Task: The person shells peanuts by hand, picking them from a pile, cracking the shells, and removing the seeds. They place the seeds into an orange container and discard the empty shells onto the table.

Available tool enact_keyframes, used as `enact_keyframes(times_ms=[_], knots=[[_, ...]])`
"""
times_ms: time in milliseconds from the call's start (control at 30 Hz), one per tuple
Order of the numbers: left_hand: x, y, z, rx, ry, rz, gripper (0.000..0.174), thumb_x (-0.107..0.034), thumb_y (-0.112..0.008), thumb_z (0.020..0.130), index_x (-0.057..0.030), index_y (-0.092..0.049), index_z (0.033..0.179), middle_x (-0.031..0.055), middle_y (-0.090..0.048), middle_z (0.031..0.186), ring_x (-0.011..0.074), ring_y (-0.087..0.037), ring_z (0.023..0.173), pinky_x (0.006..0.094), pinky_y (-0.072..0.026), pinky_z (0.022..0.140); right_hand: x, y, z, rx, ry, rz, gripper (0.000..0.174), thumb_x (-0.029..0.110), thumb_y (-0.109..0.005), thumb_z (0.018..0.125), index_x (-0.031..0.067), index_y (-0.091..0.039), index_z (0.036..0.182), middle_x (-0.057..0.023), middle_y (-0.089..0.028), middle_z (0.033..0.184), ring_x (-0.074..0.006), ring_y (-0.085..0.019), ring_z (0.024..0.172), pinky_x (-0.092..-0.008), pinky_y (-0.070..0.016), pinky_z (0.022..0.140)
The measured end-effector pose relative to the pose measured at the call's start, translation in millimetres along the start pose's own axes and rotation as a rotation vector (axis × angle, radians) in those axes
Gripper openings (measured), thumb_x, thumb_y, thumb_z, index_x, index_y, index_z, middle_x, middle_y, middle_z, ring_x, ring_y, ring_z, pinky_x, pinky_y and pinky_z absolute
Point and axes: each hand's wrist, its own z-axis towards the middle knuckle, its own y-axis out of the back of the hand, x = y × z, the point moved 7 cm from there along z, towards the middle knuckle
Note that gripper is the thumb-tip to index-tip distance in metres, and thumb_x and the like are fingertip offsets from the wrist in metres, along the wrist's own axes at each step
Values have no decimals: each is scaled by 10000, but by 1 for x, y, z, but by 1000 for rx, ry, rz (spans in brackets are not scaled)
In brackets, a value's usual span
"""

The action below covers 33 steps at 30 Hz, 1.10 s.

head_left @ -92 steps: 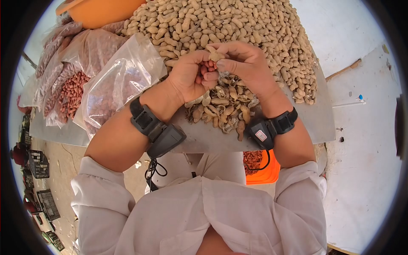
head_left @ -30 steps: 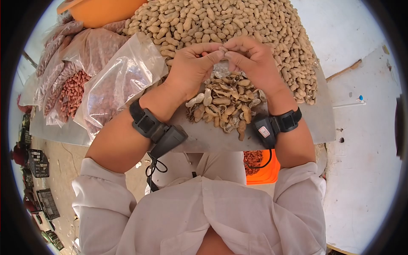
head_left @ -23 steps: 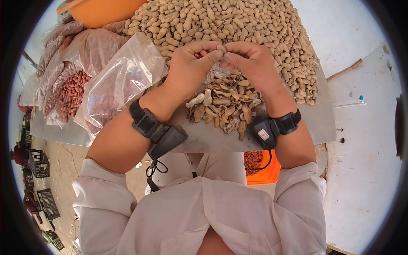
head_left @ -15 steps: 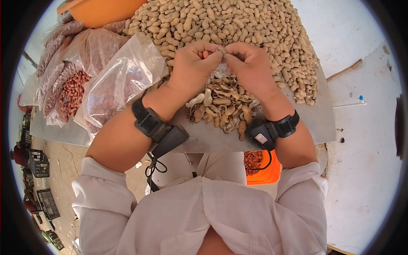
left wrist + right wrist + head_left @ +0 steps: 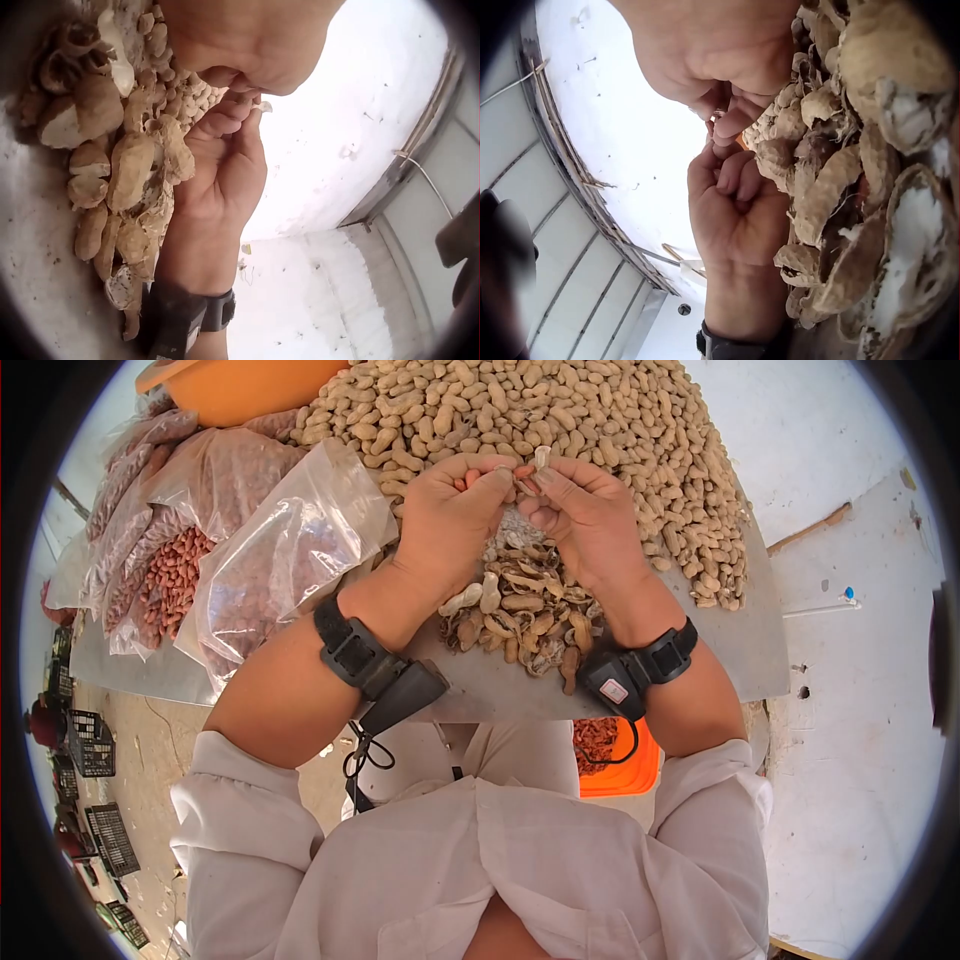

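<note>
In the head view my left hand (image 5: 450, 515) is curled around red peanut kernels (image 5: 471, 478), its thumb and forefinger pointing at the other hand. My right hand (image 5: 595, 520) pinches a pale piece of peanut shell (image 5: 542, 457) between thumb and forefinger. The fingertips of both hands nearly meet, with a reddish kernel showing between them. Below the hands lies a heap of cracked peanut shells (image 5: 520, 602). Beyond them rises a large pile of whole peanuts (image 5: 560, 410). In the right wrist view the left hand's (image 5: 742, 225) curled fingers hide most of what it holds.
On the left stand plastic bags (image 5: 285, 560) of red kernels, with an orange basin (image 5: 245, 390) behind them. An orange container (image 5: 625, 765) with reddish contents is below the grey table's (image 5: 480, 707) front edge. Black crates (image 5: 93, 745) lie on the floor at far left.
The thumbs were pressed together on a peanut; now the fingertips have parted slightly and the right hand pinches a piece of shell pointing up. The kernels stay in the left hand.
</note>
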Motion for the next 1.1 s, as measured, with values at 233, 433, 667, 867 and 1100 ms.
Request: enact_keyframes(times_ms=[233, 433, 667, 867, 1100], knots=[[4, 0, 0, 58, 114, -188, 155, -108, -556, 873, 18, -610, 944, 14, -568, 711, 39, -419, 505, 170, -309, 423, 9, 1, 0, -24, 123, -199, 175, 20, -602, 820, -55, -588, 977, -109, -649, 868, -148, -630, 726, -238, -509, 664], [18, -4, -3, 37, 366, -399, 228, -195, -516, 916, -38, -519, 751, 25, -520, 713, 50, -381, 497, 166, -300, 409, 36, -19, -13, -7, 415, -745, 146, 9, -624, 775, 14, -610, 920, -69, -646, 862, -138, -620, 739, -246, -497, 662], [32, -7, -2, 100, 513, -612, 260, -234, -499, 924, -42, -503, 749, 35, -508, 666, 75, -383, 478, 178, -307, 399, 43, -32, -18, 53, 747, -991, 145, 8, -644, 703, 36, -620, 843, -84, -636, 858, -221, -621, 743, -270, -497, 660], [32, -5, -4, 91, 528, -529, 219, -198, -499, 917, -28, -517, 781, 31, -506, 673, 70, -374, 478, 177, -294, 403, 36, -22, -12, 57, 521, -726, 146, -22, -612, 746, 35, -627, 879, -61, -645, 855, -136, -626, 752, -237, -492, 632], [23, 4, 0, 54, 404, -402, 164, -158, -515, 899, 2, -535, 870, 12, -495, 694, 50, -369, 488, 165, -275, 407, 29, 6, 2, 4, 256, -519, 141, -1, -615, 768, -3, -633, 908, -21, -620, 765, -64, -578, 684, -195, -467, 604]])
